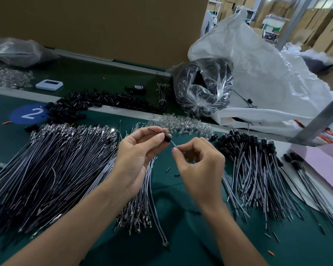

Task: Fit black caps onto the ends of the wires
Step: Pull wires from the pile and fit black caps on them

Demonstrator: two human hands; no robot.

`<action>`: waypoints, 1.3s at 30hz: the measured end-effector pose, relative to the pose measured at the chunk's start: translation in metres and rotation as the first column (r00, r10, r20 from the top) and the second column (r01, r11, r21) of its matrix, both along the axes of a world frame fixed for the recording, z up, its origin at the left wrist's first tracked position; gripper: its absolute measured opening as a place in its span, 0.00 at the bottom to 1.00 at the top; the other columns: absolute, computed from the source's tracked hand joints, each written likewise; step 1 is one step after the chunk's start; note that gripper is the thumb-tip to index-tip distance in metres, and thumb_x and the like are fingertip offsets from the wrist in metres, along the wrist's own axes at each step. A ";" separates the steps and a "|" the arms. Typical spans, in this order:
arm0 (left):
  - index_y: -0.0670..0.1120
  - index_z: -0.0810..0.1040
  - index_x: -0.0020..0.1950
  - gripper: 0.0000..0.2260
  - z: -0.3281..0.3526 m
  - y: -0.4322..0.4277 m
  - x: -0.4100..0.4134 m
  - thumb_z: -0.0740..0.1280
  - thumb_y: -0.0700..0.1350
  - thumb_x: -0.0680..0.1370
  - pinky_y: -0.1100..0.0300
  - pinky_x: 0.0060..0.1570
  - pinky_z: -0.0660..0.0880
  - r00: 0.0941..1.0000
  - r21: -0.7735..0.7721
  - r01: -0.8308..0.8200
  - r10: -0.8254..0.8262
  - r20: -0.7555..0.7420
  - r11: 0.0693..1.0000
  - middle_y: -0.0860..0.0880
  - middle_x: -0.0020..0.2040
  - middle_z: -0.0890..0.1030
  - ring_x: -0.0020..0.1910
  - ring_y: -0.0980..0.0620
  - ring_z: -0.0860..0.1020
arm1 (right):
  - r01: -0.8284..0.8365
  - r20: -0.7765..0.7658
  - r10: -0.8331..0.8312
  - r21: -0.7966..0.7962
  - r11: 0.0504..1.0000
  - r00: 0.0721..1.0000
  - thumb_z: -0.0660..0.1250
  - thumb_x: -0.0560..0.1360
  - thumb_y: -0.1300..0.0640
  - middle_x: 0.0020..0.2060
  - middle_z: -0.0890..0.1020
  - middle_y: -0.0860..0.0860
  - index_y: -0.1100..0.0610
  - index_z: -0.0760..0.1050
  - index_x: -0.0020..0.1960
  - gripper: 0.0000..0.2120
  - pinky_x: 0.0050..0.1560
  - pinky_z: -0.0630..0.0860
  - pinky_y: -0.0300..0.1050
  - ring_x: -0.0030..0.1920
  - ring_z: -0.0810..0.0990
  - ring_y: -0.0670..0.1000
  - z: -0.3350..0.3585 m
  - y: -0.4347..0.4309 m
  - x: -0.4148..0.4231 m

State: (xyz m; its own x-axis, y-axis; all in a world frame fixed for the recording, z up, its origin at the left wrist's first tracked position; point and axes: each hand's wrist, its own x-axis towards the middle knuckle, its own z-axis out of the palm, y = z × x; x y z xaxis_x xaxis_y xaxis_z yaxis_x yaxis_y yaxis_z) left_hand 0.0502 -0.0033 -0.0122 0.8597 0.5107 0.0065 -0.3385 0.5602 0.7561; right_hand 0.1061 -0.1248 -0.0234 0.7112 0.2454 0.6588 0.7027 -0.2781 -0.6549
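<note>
Pinching a stubby black cap (167, 138), the left hand (137, 150) meets the right hand (198, 166) gripping a thin grey wire (173, 144).

— How many are you holding?
— You've one cap (167, 138) and one wire (173, 144).
— And further back?
— One tape roll (139, 88), one white gadget (49, 84); loose caps (104, 100) and loose wires (52, 160) beyond counting.

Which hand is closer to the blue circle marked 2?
Left. The left hand, gripping a black cap, is to the right of the blue circle; the right hand, pinching a wire, lies farther right, beyond the left hand.
</note>
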 end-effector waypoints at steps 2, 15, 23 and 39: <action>0.39 0.79 0.47 0.10 0.001 0.000 0.000 0.70 0.35 0.66 0.60 0.49 0.81 1.000 0.011 -0.014 0.014 0.003 1.000 0.43 0.45 0.85 0.45 0.50 0.84 | -0.014 0.003 0.014 -0.004 1.000 1.000 0.75 0.69 0.64 0.31 0.78 0.47 0.58 0.79 0.35 0.07 0.35 0.70 0.34 0.32 0.75 0.46 0.001 0.000 -0.001; 0.38 0.73 0.60 0.21 0.003 0.002 -0.001 0.69 0.33 0.67 0.61 0.46 0.81 0.998 -0.087 0.051 -0.047 0.040 0.995 0.40 0.50 0.85 0.48 0.47 0.85 | 0.026 0.061 -0.022 -0.057 0.998 0.998 0.71 0.73 0.58 0.32 0.80 0.46 0.57 0.82 0.39 0.05 0.37 0.73 0.46 0.34 0.75 0.49 -0.001 0.000 0.000; 0.38 0.72 0.61 0.23 0.001 0.001 -0.001 0.70 0.34 0.67 0.62 0.45 0.80 0.997 -0.050 0.068 -0.065 0.045 0.996 0.40 0.49 0.85 0.48 0.46 0.85 | 0.053 0.115 -0.053 -0.003 0.999 0.992 0.76 0.69 0.65 0.33 0.80 0.46 0.56 0.81 0.38 0.06 0.37 0.71 0.35 0.34 0.76 0.47 0.002 -0.001 0.001; 0.38 0.77 0.57 0.18 -0.004 -0.003 0.000 0.70 0.35 0.67 0.61 0.45 0.81 0.996 0.133 0.091 -0.092 0.007 0.987 0.41 0.49 0.85 0.48 0.46 0.85 | -0.050 0.032 0.050 -0.028 0.998 0.998 0.79 0.66 0.63 0.35 0.82 0.42 0.58 0.82 0.50 0.14 0.44 0.71 0.24 0.37 0.80 0.39 0.009 -0.004 0.001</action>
